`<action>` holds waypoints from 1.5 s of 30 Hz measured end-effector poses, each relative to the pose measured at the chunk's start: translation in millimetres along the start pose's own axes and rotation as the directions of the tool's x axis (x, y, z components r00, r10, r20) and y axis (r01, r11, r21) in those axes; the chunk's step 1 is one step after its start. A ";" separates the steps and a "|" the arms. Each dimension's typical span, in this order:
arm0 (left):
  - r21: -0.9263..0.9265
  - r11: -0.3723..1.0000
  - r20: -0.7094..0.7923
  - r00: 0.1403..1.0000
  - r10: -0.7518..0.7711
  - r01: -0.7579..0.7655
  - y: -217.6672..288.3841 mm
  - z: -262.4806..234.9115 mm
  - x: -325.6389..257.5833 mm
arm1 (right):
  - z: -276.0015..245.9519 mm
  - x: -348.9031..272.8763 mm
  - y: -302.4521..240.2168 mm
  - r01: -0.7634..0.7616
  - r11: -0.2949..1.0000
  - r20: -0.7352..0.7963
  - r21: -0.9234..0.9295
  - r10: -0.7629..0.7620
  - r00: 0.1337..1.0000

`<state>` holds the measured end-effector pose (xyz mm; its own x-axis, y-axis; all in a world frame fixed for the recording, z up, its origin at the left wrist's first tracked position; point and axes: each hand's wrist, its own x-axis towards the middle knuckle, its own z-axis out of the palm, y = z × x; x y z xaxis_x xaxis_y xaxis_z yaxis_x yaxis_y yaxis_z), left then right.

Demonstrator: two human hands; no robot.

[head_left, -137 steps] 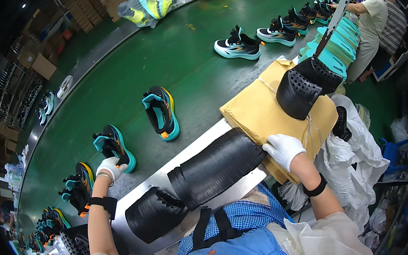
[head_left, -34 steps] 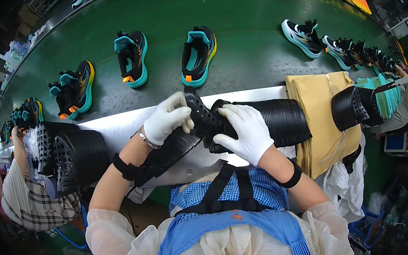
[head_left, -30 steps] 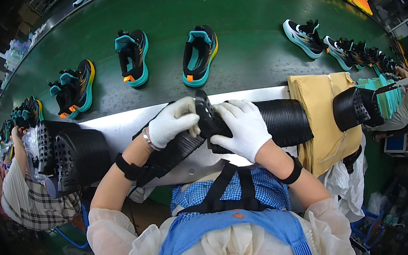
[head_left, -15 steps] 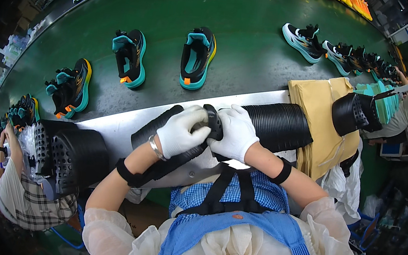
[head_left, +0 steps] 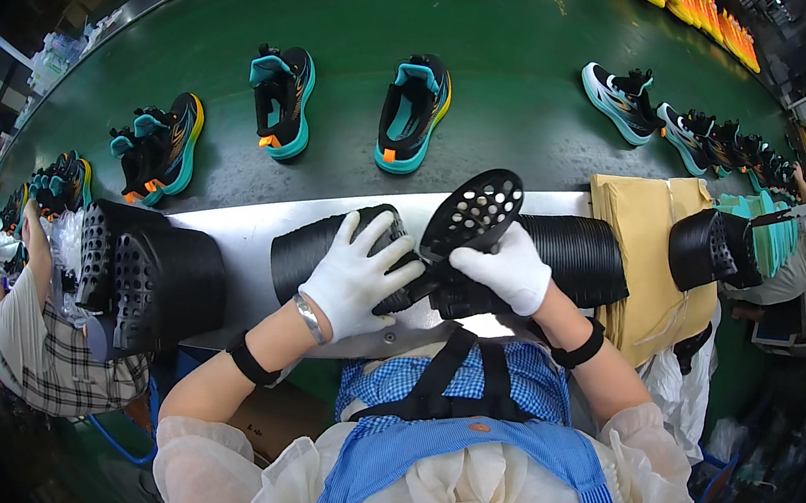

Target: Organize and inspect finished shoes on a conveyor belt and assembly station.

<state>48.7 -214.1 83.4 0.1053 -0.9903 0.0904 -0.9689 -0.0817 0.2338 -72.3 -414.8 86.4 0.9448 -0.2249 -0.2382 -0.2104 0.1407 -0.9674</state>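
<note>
My right hand [head_left: 508,271], in a white glove, pinches a black plastic shoe insert [head_left: 477,210] by its lower end. The insert stands tilted up, its rounded face full of holes. My left hand [head_left: 359,271], gloved too, lies with fingers spread over a nested row of black inserts [head_left: 298,255] and grips nothing. On the other side of my right hand lies a second ribbed row of black inserts [head_left: 581,262]. Both rows rest on a metal ledge [head_left: 238,213] along the green belt.
Black-and-teal sneakers stand on the green belt [head_left: 502,84], the nearest sneaker [head_left: 414,114] just beyond my hands. Brown paper sheets [head_left: 652,290] are piled at right, beside more black inserts [head_left: 696,250]. Stacked perforated inserts [head_left: 171,285] sit at left. Co-workers are on both sides.
My right hand has lifted the insert so its holed face shows. My left hand has come off it and spread its fingers over the left row. The view has shifted slightly.
</note>
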 end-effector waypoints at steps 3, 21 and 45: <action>-0.052 0.998 0.071 0.997 0.028 -0.025 -0.7 -12.4 -2.6 | -5.6 -13.2 -22.6 -0.060 0.998 -0.040 -0.010 0.060 0.997; -0.987 -0.154 0.109 0.850 -0.515 0.034 -47.9 -70.8 39.3 | 5.9 30.6 -119.0 0.240 0.339 0.238 -0.910 -0.047 0.970; -0.418 0.854 0.098 0.950 -0.297 0.310 -106.5 16.1 148.4 | -61.7 132.7 -122.4 -0.104 0.441 0.006 -0.891 0.241 0.971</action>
<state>164.0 -354.2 56.4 0.3659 -0.9273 -0.0785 -0.7006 -0.3300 0.6327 63.3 -521.3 167.9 0.8679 -0.1787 -0.4635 -0.4148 -0.7740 -0.4783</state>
